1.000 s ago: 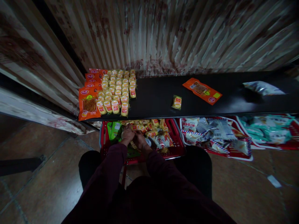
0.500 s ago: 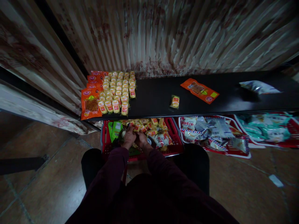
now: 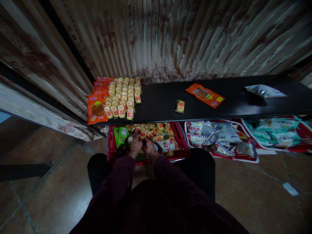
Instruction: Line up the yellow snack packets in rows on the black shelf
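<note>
— What lies beyond the left hand (image 3: 136,145), to its left?
— Orange packs (image 3: 97,109) and rows of yellow packets (image 3: 123,99), on the table (image 3: 161,100).
— And the hands?
— Left hand and right hand (image 3: 149,147) meet, fingers curled, over snacks (image 3: 159,136) in the red basket (image 3: 110,146), just below the table edge. Whether they grip one, I cannot tell.
— Right of them?
— A tray (image 3: 246,159) of bags.

Both arms reach forward and down, with dark sleeves (image 3: 114,182) covering them to the wrists. The left hand (image 3: 136,145) and right hand (image 3: 149,147) sit close together, nearly touching, backs up and fingers curled downward. It is too dim to tell how tightly they close.
</note>
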Available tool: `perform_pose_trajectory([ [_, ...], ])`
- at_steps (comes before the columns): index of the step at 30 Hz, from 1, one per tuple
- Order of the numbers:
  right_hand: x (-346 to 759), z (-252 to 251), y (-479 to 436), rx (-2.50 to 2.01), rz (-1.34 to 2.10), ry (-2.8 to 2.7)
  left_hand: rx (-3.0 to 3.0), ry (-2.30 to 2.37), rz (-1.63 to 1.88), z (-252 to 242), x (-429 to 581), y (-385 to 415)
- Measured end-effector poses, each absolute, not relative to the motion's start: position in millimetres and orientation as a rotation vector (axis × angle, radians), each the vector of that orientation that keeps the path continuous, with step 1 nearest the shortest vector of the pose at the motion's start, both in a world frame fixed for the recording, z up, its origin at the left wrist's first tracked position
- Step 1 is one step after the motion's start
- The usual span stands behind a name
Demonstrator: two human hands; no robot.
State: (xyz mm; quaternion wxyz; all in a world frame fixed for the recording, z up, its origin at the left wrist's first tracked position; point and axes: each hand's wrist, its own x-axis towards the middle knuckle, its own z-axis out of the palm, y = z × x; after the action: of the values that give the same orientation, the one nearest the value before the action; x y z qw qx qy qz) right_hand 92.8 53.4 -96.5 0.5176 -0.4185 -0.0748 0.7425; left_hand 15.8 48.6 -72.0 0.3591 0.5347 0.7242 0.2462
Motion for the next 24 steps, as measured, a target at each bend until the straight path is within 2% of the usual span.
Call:
perform_pose_trajectory([
  [7, 99.9, -86.9, 47.1, -1.056, 1.835, 0.006, 1.317, 1.911, 0.638, -61.5, 19.6, 41.6],
  [24, 120.5, -60.0, 39.3, -0.981, 1.877, 0.002, 1.333, 1.931, 0.733, -19.0, 37.5, 34.0],
])
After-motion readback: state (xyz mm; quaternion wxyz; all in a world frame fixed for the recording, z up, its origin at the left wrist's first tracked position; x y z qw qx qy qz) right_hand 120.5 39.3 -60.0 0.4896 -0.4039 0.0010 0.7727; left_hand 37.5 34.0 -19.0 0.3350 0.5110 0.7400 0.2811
